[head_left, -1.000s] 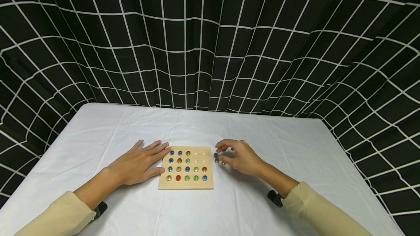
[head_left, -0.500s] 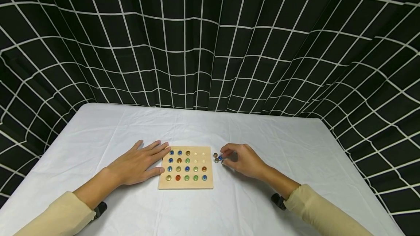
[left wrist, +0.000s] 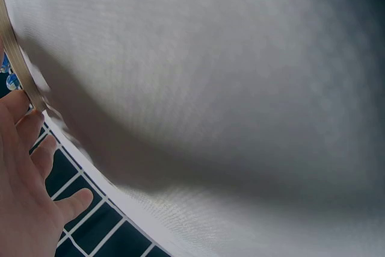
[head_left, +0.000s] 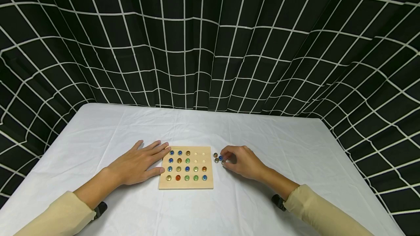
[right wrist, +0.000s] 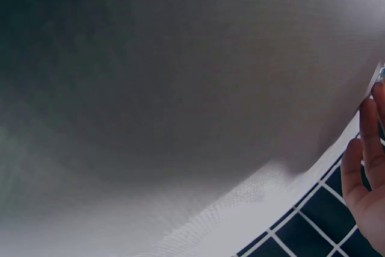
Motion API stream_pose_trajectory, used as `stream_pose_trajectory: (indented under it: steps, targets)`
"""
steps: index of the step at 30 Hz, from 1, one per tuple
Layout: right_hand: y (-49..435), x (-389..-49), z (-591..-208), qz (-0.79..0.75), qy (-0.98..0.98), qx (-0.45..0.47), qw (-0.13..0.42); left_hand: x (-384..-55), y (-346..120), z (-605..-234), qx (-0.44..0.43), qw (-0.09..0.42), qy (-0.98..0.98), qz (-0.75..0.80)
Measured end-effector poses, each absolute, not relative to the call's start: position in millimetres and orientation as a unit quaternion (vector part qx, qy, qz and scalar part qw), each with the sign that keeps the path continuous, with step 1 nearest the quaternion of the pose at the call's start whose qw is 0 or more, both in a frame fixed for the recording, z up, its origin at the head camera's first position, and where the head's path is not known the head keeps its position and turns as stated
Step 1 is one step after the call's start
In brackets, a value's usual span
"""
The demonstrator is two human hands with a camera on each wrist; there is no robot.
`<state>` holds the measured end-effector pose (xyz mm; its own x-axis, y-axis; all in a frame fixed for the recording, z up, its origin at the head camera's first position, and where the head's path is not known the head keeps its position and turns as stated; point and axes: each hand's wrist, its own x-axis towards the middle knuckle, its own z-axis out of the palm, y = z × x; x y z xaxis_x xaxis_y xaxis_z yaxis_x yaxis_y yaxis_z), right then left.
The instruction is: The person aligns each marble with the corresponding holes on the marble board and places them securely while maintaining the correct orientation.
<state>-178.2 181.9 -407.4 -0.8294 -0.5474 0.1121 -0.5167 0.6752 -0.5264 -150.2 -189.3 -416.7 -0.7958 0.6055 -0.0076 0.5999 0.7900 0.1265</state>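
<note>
A pale wooden board (head_left: 164, 184) carries rows of coloured glass marbles, with several bare hollows at its far right corner. My left hand (head_left: 139, 163) lies flat along the board's left edge, fingers straight and spread, the longest reaching over its far left corner. Just off the board's right side sits a small cluster of loose marbles (head_left: 216, 160), one of them a blue marble (head_left: 220, 158). My right hand (head_left: 244, 161) is at the cluster, index finger and thumb curved with tips right at the nearest marbles. I cannot tell whether they pinch one.
A white cloth (head_left: 282, 137) covers the table. Behind and at both sides hangs a black curtain (head_left: 197, 46) with a white grid. Black wrist straps (head_left: 278, 202) show at the sleeves. Cloth fills most of both wrist views.
My right hand has shifted slightly right off the cluster, uncovering the blue marble, and its fingers have then come in toward the marbles. The left hand and board stay put.
</note>
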Motion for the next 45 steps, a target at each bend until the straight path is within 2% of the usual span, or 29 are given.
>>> stream_pose_trajectory:
  steps: [18, 45]
  targets:
    - [174, -176, -402, -0.268, 0.917, -0.296, 0.014, -150, -189, -417, 0.317, 0.022, 0.946, 0.061]
    - [132, -180, -400, -0.294, 0.89, -0.346, 0.045, -150, -189, -416, 0.32, 0.022, 0.946, 0.058]
